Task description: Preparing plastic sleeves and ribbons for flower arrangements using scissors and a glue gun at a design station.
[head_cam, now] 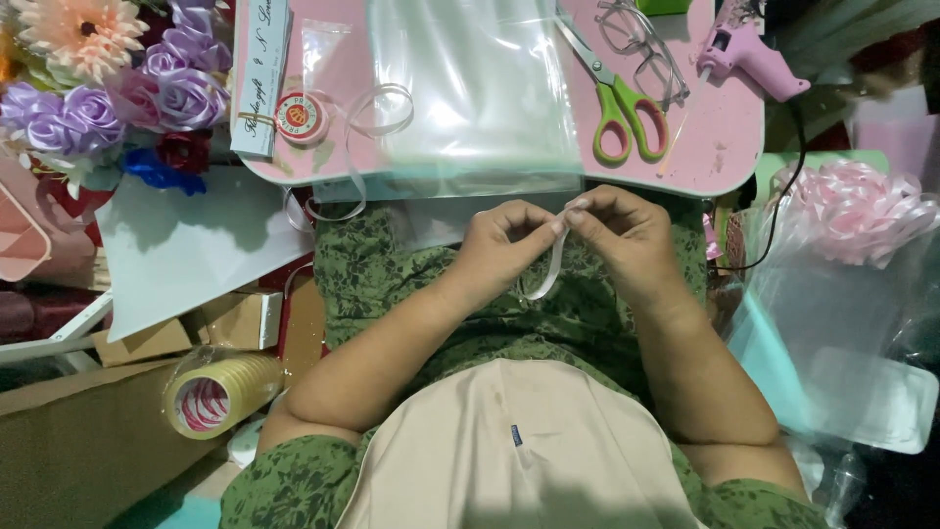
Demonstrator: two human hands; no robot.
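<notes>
Both the left hand [504,245] and right hand [622,235] pinch a white ribbon strip [548,269] between fingertips, just below the pink table's [725,137] near edge.

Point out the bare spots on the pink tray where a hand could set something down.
On the pink tray, bare patches lie right of the green scissors, below the glue gun, and between the tape roll and the plastic sheet. The middle is crowded. Both hands pinch a ribbon below it.

Scissors [619,98] are laid on the bench [720,147] between a plastic sheet [475,88] and a glue gun [744,54]; spectacles [646,49] are set just beside them.
</notes>
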